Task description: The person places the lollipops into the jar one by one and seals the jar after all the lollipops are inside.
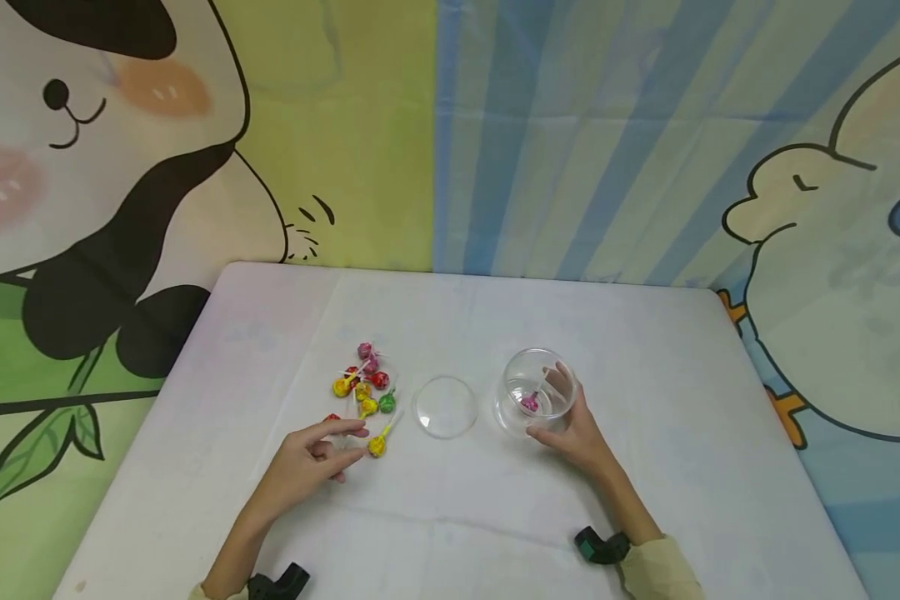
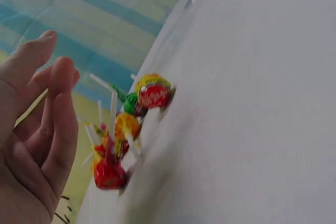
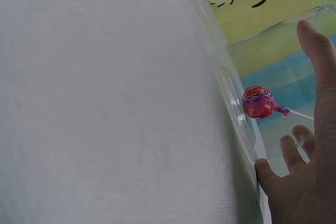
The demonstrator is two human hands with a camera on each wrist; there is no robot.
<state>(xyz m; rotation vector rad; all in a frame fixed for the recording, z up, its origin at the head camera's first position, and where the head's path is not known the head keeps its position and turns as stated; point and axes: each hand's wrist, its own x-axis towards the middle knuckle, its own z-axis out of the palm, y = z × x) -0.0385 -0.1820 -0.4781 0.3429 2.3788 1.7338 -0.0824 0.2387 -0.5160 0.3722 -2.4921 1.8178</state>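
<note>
My right hand (image 1: 576, 429) grips a clear round jar (image 1: 516, 375) from its right side, thumb in front and fingers behind. Inside the jar a pink-purple lollipop (image 3: 258, 102) lies with its white stick slanting up. My left hand (image 1: 311, 467) hovers beside a loose group of lollipops, its fingers loosely bent and nothing between them. Nearest to its fingertips is a yellow lollipop (image 1: 377, 446). A red lollipop (image 2: 109, 174) is partly hidden behind that hand in the head view. Farther back in the group are a green lollipop (image 1: 387, 402) and a pink one (image 1: 365, 350).
A clear round lid (image 1: 446, 407) lies flat between the lollipops and the jar. The white table (image 1: 450, 533) meets a cartoon-printed cloth (image 1: 570, 167) at its back edge. Black cameras (image 1: 602, 546) sit on both wrists.
</note>
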